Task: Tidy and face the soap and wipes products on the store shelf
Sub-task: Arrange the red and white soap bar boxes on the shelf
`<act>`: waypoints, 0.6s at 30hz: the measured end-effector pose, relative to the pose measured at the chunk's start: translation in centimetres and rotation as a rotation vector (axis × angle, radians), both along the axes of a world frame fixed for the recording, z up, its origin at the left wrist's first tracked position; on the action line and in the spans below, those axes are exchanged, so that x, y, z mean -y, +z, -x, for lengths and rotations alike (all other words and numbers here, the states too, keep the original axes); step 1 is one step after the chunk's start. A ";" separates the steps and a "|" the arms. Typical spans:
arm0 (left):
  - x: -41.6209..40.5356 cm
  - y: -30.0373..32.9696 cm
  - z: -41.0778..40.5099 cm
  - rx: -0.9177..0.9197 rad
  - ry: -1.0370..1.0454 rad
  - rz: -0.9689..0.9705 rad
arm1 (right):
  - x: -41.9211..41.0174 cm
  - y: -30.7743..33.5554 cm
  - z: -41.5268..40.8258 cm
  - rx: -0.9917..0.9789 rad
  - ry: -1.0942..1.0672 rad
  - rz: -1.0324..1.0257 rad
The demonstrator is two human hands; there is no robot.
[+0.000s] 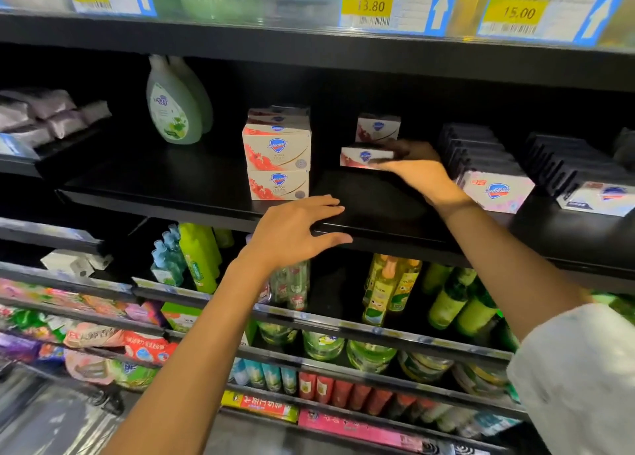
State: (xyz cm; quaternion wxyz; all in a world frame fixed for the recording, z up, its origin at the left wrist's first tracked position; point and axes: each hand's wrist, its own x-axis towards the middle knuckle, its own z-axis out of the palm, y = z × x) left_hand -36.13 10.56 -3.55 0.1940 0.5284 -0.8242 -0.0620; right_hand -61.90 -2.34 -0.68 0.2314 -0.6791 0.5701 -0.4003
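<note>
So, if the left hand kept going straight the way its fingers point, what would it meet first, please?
Probably nothing soon: the left hand points right along the black shelf edge, toward the right forearm, though depth is unclear.

light: dim, back of the black shelf (pixel 165 183) in deep shadow | source: cannot tell, front edges lit brightest | glare: pale sheen on price tags (pixel 398 6) along the top edge | blur: tags and lower-left packets smeared, soap boxes (pixel 276 150) fairly sharp | distortion: wide-angle bowing at the corners
</note>
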 end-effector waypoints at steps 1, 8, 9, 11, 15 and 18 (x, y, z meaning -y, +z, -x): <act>0.0 0.0 0.0 0.001 -0.004 -0.005 | -0.9 0.0 0.1 0.088 0.002 0.007; 0.0 0.0 -0.1 -0.001 -0.042 -0.024 | -6.0 0.2 0.0 0.646 0.020 -0.203; 0.1 0.1 0.0 -0.032 -0.044 -0.032 | -6.5 0.4 0.0 0.690 -0.002 -0.218; 0.2 0.4 0.2 -0.169 -0.055 -0.059 | -7.5 0.7 0.0 0.750 -0.034 -0.234; 1.1 1.4 2.0 -0.526 -0.097 -0.130 | -9.3 1.0 0.1 0.833 -0.049 -0.227; 2.7 2.3 3.9 -0.767 -0.152 -0.224 | -9.9 0.9 0.0 0.840 -0.058 -0.215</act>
